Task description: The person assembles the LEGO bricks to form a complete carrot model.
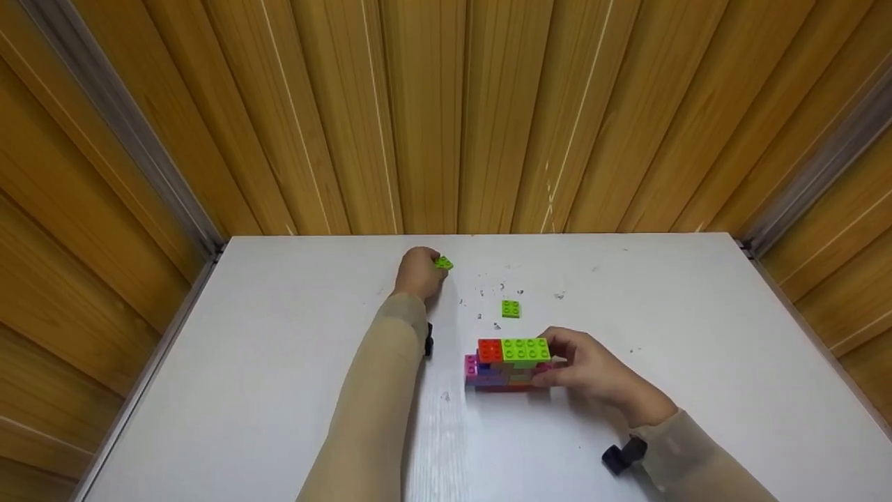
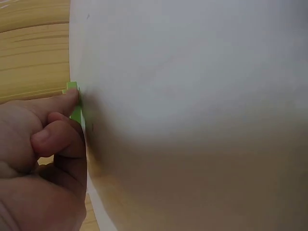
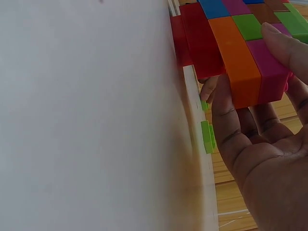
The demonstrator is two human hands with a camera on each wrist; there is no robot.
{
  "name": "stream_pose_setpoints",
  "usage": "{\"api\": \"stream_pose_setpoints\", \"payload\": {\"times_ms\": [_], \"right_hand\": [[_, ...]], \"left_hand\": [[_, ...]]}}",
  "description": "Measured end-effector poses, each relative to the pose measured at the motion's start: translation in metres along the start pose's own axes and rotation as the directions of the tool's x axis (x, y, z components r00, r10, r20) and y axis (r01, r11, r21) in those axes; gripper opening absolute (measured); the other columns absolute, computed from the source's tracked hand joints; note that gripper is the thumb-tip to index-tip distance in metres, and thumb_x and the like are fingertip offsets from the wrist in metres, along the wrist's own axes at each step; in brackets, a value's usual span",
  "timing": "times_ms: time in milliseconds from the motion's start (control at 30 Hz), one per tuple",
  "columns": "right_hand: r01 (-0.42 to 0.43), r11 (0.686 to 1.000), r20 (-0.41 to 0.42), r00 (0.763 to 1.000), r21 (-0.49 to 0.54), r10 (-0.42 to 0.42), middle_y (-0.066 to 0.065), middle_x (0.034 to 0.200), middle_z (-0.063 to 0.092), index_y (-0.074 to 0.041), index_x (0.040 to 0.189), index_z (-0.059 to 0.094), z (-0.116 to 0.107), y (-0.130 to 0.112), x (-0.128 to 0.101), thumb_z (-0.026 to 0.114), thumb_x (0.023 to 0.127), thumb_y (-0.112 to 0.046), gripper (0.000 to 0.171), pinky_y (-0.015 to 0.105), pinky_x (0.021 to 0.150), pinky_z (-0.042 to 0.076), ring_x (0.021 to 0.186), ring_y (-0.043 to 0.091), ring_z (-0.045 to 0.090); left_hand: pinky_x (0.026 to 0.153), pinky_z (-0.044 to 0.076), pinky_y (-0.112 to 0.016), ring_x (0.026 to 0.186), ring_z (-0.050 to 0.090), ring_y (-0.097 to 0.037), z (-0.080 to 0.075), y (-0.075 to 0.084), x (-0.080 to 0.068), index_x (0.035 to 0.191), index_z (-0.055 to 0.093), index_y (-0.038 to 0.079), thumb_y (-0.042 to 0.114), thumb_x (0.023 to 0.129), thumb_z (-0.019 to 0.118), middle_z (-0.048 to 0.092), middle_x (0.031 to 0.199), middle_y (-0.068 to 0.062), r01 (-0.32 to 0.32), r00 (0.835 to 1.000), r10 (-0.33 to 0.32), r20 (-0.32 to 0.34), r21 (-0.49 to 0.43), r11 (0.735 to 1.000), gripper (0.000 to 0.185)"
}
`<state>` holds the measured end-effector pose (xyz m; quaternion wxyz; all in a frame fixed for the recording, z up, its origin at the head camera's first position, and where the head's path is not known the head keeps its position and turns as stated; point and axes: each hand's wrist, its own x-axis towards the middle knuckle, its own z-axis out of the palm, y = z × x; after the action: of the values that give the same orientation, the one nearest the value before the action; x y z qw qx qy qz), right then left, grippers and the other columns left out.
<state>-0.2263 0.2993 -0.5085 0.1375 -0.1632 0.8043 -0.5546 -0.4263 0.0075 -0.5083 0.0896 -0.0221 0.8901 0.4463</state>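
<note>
Green brick (image 1: 444,263) pinched in your left hand (image 1: 418,273): lift straight while right hand (image 1: 592,369) fingers grip the block stack (image 1: 507,364) steady

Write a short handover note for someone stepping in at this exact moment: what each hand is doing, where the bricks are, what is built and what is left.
Left hand: pinching a small green brick at the far side of the white table.
Right hand: gripping the right end of the brick block, which rests on the table.
Done: several layers are stacked, with orange and green bricks on top.
Left: the pinched brick and a second loose green brick, lying just beyond the block, are not yet attached.
</note>
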Motion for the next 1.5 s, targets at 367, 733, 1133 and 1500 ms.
{"api": "stream_pose_setpoints", "payload": {"times_ms": [367,733,1133,1500], "right_hand": [[-0.022,1.000,-0.004,1.000,-0.015,0.022,0.009,0.137,0.078,-0.006,0.127,0.074,0.003,0.002,0.000,0.089,0.091,-0.005,0.039,0.025,0.109,0.056,0.126,0.028,0.069],[-0.002,1.000,0.005,1.000,-0.002,0.002,0.006,0.133,0.078,-0.004,0.125,0.073,0.002,0.003,0.001,0.089,0.091,-0.004,0.038,0.027,0.107,0.057,0.124,0.031,0.069],[-0.007,1.000,0.009,1.000,-0.027,0.008,0.009,0.135,0.078,-0.006,0.126,0.074,-0.004,0.006,0.004,0.090,0.091,-0.005,0.038,0.026,0.109,0.056,0.126,0.031,0.068],[-0.014,1.000,0.010,1.000,-0.025,0.014,0.013,0.137,0.078,-0.006,0.126,0.074,-0.003,0.008,0.008,0.090,0.092,-0.007,0.038,0.025,0.107,0.057,0.126,0.030,0.069]], "left_hand": [[0.128,0.052,-0.046,0.143,0.064,-0.031,-0.011,-0.001,-0.016,0.150,0.069,0.003,0.005,0.102,0.079,0.070,0.150,-0.013,-0.022,0.999,0.023,0.026,-0.023,0.999,0.048],[0.132,0.044,-0.050,0.144,0.059,-0.027,-0.021,-0.004,-0.052,0.140,0.075,0.011,0.018,0.103,0.082,0.070,0.145,-0.007,-0.086,0.992,0.096,0.084,-0.113,0.990,0.038],[0.102,0.056,-0.042,0.109,0.063,-0.025,-0.021,-0.003,-0.092,0.134,0.077,0.015,0.026,0.099,0.084,0.071,0.137,-0.006,-0.218,0.963,0.246,0.110,-0.221,0.951,0.038],[0.076,0.051,-0.029,0.089,0.056,-0.017,-0.039,0.012,-0.142,0.137,0.076,0.015,0.027,0.098,0.084,0.069,0.129,-0.005,-0.378,0.909,0.408,0.082,-0.249,0.892,0.041]]}}
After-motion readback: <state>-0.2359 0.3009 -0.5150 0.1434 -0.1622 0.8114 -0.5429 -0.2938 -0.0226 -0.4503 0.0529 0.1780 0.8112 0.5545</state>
